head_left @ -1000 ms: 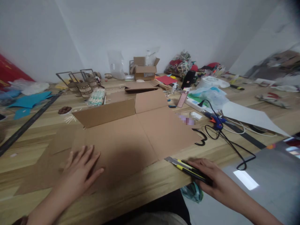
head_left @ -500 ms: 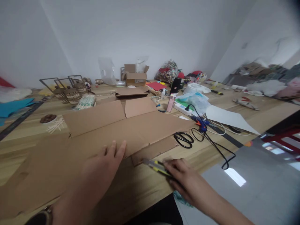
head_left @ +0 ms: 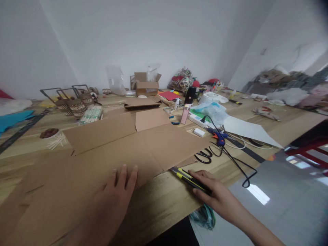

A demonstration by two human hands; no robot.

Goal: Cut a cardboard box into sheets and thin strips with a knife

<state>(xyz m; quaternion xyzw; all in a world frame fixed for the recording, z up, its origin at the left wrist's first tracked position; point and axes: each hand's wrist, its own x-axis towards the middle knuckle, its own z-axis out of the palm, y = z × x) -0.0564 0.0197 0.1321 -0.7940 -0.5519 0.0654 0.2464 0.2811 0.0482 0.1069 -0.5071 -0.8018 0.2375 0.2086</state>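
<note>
A large flattened cardboard box [head_left: 102, 157] covers the near part of the table, its flaps folded out at the back. My left hand [head_left: 115, 194] lies on it with fingers spread, pressing near its front edge. My right hand [head_left: 210, 188] is closed around a black and yellow utility knife [head_left: 189, 179]. The knife's tip is at the front edge of the cardboard, by a crease; whether it touches cannot be told. Black-handled scissors [head_left: 204, 157] are partly hidden under the right end of the cardboard.
A blue glue gun [head_left: 219, 138] with a looping black cord lies right of the cardboard, near a white charger [head_left: 199, 132]. Small wooden buckets [head_left: 77, 107] stand at the back left. An open carton [head_left: 147, 85] is by the wall. The table's front edge drops to grey floor.
The cardboard has shifted towards the right and front, covering the narrow strip and more of the scissors. My right hand moved the knife slightly right and up. The white charger has come into view.
</note>
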